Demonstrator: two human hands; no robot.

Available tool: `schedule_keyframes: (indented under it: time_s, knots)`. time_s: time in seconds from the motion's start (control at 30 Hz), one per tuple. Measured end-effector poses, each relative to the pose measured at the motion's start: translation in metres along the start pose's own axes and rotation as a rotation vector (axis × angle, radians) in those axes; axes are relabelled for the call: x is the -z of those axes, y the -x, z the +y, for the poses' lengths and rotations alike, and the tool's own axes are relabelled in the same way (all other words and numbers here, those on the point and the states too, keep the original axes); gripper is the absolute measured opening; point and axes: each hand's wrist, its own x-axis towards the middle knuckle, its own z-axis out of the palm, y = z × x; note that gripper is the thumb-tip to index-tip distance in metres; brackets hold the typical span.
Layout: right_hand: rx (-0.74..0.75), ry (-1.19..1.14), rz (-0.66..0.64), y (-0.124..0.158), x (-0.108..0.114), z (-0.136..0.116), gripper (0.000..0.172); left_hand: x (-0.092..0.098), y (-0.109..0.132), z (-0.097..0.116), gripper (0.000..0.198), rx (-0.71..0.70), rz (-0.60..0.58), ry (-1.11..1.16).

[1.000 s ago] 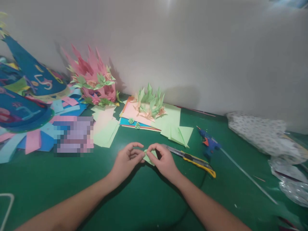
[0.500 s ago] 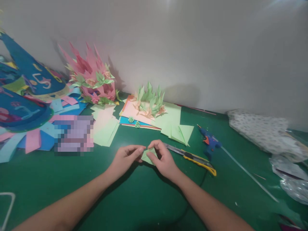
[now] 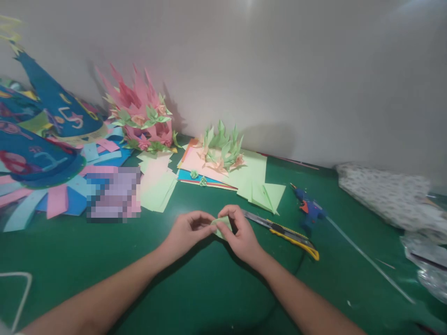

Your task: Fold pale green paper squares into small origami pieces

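A small piece of light green paper (image 3: 223,227) is held between my two hands above the green table (image 3: 195,288). My right hand (image 3: 240,235) pinches it with thumb and fingers from the right. On its left edge, the thumb and fingers of my left hand (image 3: 190,229) are closed. The fingers partly cover the paper, so its folds are hard to make out. Just right of my right hand lies a yellow and black cutter knife (image 3: 286,232) with its blade out. Two small green paper roses (image 3: 203,181) sit beyond my hands.
A green paper crown (image 3: 223,149) stands on coloured sheets, with a pink crown (image 3: 139,111) and blue cone hats (image 3: 56,97) to the left. A blue glue gun (image 3: 310,209) with a long glue stick lies right. Patterned fabric (image 3: 380,190) is at the far right.
The view has shifted slightly, so the table items appear farther right. My left thumb has come closer to my right thumb over the green paper, which shows less of its surface.
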Motion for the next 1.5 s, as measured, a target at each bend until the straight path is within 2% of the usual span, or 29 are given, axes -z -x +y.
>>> schedule_keyframes:
  time_s: [0.17,0.43,0.57,0.77,0.97,1.13,1.27,1.4,1.5]
  knots:
    - [-0.003,-0.015,0.024,0.001,0.0,0.003,0.011,0.0,0.001,-0.002,0.026,-0.035,0.015,-0.069]
    - [0.027,0.063,-0.009,0.001,0.001,0.001,0.009,0.0,0.001,0.001,0.022,-0.027,-0.085,-0.027]
    - [0.022,0.085,-0.014,0.0,0.001,0.001,0.009,0.0,0.0,0.001,0.02,0.024,-0.11,0.03]
    - [-0.047,-0.058,0.006,-0.001,-0.001,0.005,0.021,0.002,0.0,0.006,0.02,0.045,-0.02,0.137]
    - [-0.051,-0.07,0.072,-0.001,-0.003,0.006,0.015,0.001,-0.001,0.006,0.022,0.047,-0.048,0.169]
    - [-0.032,-0.063,0.066,-0.001,-0.002,0.001,0.012,0.001,-0.001,0.007,0.022,0.06,0.016,0.11]
    - [0.086,0.103,0.046,-0.002,0.002,-0.003,0.004,0.0,-0.001,0.008,0.021,0.054,0.075,0.137]
    - [0.172,0.369,0.088,-0.003,0.006,-0.004,0.009,0.001,-0.002,0.009,0.022,0.077,0.091,0.218]
    - [0.226,0.446,0.028,-0.002,0.008,-0.004,0.01,0.001,-0.003,0.011,0.024,0.089,0.092,0.211]
